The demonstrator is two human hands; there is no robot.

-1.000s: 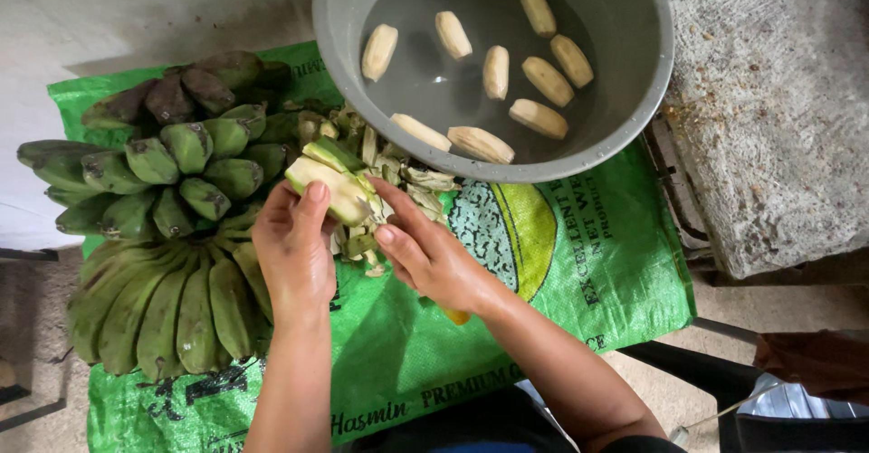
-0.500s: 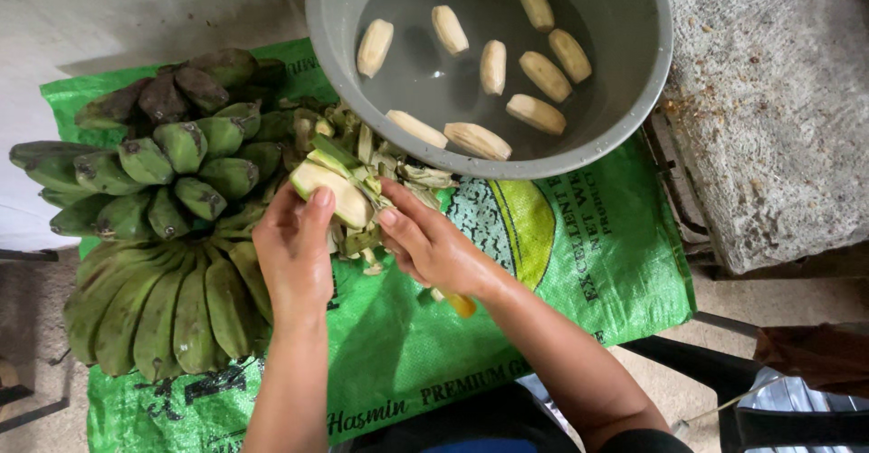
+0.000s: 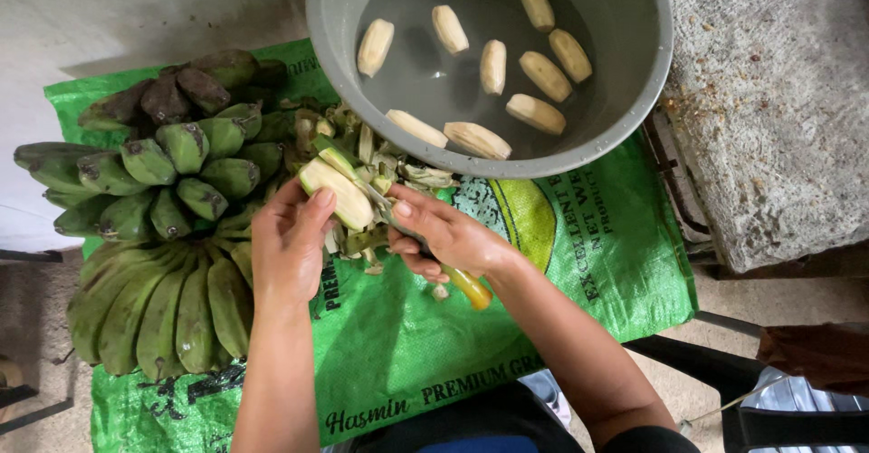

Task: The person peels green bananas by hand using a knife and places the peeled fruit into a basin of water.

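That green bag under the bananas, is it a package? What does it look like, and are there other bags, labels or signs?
Green woven sack: lies flat under the green bananas and grey basin; rectangular, bright green with dark lettering, a yellow oval emblem and a pale speckled patch.
No other packages, labels, signs or screens show.

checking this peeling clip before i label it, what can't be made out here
Head view only:
- Knife blade: hidden behind the half-peeled banana and the right hand; only the yellow handle shows.
- Basin: far rim cut off by the top edge.
- Green banana bunches: undersides hidden.
- Left hand: palm hidden.
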